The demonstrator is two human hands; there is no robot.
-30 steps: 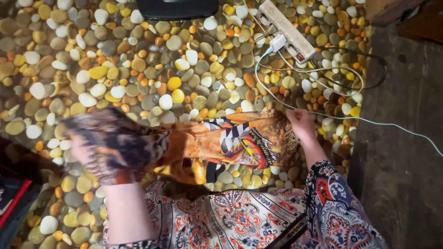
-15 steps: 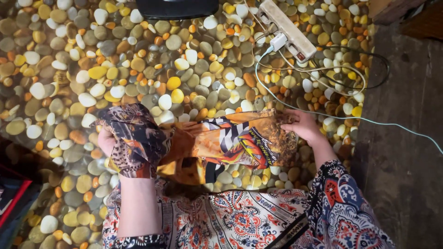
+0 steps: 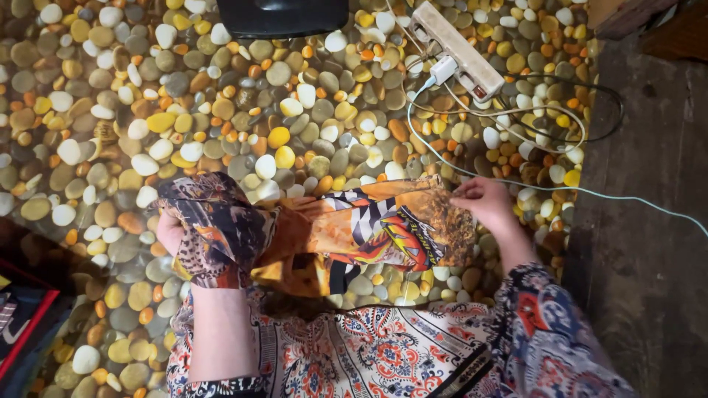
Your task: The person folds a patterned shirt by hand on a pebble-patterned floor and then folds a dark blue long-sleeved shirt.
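A long orange, black and white patterned scarf (image 3: 369, 228) is stretched between my two hands above a pebble-print floor mat (image 3: 221, 110). My left hand (image 3: 173, 232) is mostly covered by the dark end of the scarf, which is wrapped around it. My right hand (image 3: 483, 203) pinches the other end of the scarf at its upper right corner. The middle of the cloth sags in loose folds toward my lap, which is covered by a red, white and blue paisley garment (image 3: 383, 350).
A white power strip (image 3: 457, 48) with a plugged charger and coiled cables (image 3: 516, 125) lies on the mat at the upper right. A black object (image 3: 284, 13) sits at the top edge. Dark wooden floor (image 3: 649, 243) runs along the right. A red-edged item (image 3: 22, 332) lies at the lower left.
My left hand swung from the far left toward the middle, winding the dark end of the scarf around itself. The right hand kept its pinch and barely shifted.
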